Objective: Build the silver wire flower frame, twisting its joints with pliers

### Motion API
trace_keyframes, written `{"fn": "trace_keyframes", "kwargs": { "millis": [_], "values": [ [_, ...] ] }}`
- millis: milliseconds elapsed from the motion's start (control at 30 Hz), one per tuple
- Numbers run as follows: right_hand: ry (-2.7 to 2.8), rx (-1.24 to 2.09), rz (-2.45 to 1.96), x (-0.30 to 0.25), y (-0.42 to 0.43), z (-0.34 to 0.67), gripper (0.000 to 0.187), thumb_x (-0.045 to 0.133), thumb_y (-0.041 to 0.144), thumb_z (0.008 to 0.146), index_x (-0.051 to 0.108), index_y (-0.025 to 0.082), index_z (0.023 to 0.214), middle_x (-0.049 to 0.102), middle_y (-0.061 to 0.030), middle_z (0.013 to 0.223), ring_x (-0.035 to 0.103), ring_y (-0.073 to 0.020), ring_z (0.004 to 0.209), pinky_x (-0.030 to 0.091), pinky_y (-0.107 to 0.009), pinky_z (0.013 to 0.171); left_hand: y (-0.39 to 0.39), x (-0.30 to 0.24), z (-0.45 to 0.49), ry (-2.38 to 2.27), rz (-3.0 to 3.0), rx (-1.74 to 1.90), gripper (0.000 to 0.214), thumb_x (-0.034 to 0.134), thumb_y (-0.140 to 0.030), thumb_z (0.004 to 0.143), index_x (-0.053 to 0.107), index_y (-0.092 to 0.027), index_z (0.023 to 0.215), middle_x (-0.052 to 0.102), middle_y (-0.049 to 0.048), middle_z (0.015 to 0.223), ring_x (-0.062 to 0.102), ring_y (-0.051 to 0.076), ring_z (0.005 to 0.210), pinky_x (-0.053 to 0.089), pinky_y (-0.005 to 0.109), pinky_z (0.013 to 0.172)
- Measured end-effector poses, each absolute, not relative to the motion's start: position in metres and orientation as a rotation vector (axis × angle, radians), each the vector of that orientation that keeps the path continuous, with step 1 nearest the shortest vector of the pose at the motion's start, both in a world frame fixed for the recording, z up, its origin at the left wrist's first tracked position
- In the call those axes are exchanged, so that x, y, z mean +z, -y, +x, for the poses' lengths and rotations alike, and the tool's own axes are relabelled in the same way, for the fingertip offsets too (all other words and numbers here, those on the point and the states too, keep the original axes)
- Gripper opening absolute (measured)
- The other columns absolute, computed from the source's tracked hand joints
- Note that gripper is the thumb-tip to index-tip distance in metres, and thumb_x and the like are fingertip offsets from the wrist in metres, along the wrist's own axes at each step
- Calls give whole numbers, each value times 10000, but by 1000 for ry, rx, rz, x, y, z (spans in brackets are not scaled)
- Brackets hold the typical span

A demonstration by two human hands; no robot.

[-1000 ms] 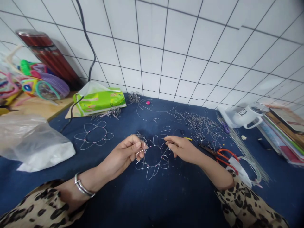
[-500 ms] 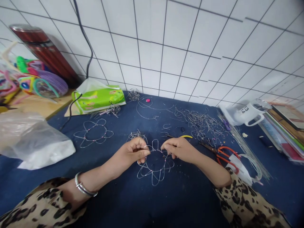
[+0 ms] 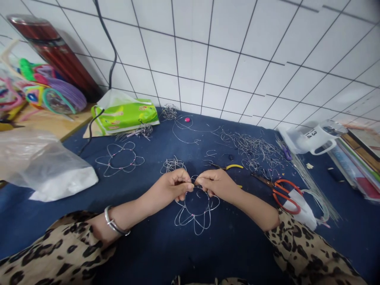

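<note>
A flower-shaped wire frame [image 3: 193, 215], a ring with looped petals and small pink beads, hangs between my hands above the blue cloth. My left hand [image 3: 175, 187] pinches its upper left edge, thumb against the fingers. At the top of the ring, my right hand [image 3: 216, 184] is closed on the wire too, its fingertips nearly touching those of the left. The exact spot gripped is hidden by the fingers. Behind my left hand lies a small bundle of bent wires [image 3: 172, 163]. A second beaded wire flower [image 3: 110, 163] rests on the cloth to the left.
Yellow-handled pliers [image 3: 234, 166] lie just beyond my right hand, orange-handled scissors [image 3: 286, 198] to its right. Farther back are a tangle of wire [image 3: 252, 146] and a green tissue pack [image 3: 127, 116]. A plastic bag [image 3: 65, 174] sits left, a white mug [image 3: 320, 138] right.
My hands have come together at the top of the ring, the right moving left toward the left hand. The view has shifted slightly. Both hands keep hold of the wire flower.
</note>
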State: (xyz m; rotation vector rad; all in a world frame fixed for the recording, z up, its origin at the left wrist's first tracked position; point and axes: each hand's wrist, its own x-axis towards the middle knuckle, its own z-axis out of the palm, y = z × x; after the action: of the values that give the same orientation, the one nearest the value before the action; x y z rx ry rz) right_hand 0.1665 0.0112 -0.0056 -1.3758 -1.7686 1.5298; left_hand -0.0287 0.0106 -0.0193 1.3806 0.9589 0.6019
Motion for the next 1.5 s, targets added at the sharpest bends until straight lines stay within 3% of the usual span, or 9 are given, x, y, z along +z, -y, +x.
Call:
{"fn": "trace_keyframes", "kwargs": {
  "millis": [167,467,667,900,1000,1100,1233,1333,1500],
  "values": [
    [1646,1649,-1313,-7,-12,168,223,490,345,827,612,159,847,481,46,593,432,-38,450,369,-165,442,-11,-16,-28,-935,1349,601,164,563,-322,810,531,-162,798,595,1,655,516,90,512,412,193,459],
    [1605,1758,-1268,8,-11,184,394,427,445,864,522,148,1104,576,-67,876,571,-95,639,437,-179,460,-14,-19,-35,-912,1246,697,178,580,-322,810,525,-154,790,574,-7,657,482,75,502,397,191,466],
    [1813,1756,-1394,12,-9,184,580,630,341,736,397,222,1254,592,-41,931,567,-77,578,455,-180,464,-14,-20,-33,-1013,1306,643,174,586,-326,796,525,-164,781,515,-36,544,498,89,486,424,186,451],
    [1974,1529,-1468,1,-6,173,351,438,262,845,493,213,1188,604,-5,808,556,-75,538,440,-193,494,-13,-26,-30,-1018,1489,632,149,568,-320,797,590,-173,789,513,-18,604,522,100,517,430,168,422],
    [2198,1282,-1464,1,-5,175,304,388,203,859,588,213,1088,630,-22,881,588,-102,660,455,-232,621,-13,-24,-31,-979,1599,653,151,563,-307,800,630,-172,786,553,12,693,527,105,550,433,175,441],
    [2409,930,-1439,5,-3,177,284,416,215,860,615,229,1063,620,-39,949,573,-155,875,426,-284,781,-15,-20,-35,-972,1748,678,153,543,-289,815,652,-182,815,580,29,745,547,129,633,449,202,526],
    [2501,654,-1544,12,1,181,315,451,303,858,558,230,1144,592,-69,991,568,-185,872,436,-321,765,-19,-9,-45,-1019,1909,751,201,560,-262,807,637,-221,989,621,45,925,564,184,837,452,270,717],
    [2472,448,-1520,19,3,182,313,432,291,867,552,202,1143,583,-87,1031,543,-209,938,432,-354,798,-19,0,-53,-1034,1956,827,223,595,-263,782,635,-232,1000,620,50,1005,546,216,936,433,305,797],
    [2573,395,-1074,24,10,172,295,417,192,860,541,189,1128,584,-75,1089,480,-205,1023,367,-405,915,-17,5,-56,-860,2198,675,184,558,-248,806,631,-214,971,614,78,1030,525,239,1010,396,372,897]
  ]
}}
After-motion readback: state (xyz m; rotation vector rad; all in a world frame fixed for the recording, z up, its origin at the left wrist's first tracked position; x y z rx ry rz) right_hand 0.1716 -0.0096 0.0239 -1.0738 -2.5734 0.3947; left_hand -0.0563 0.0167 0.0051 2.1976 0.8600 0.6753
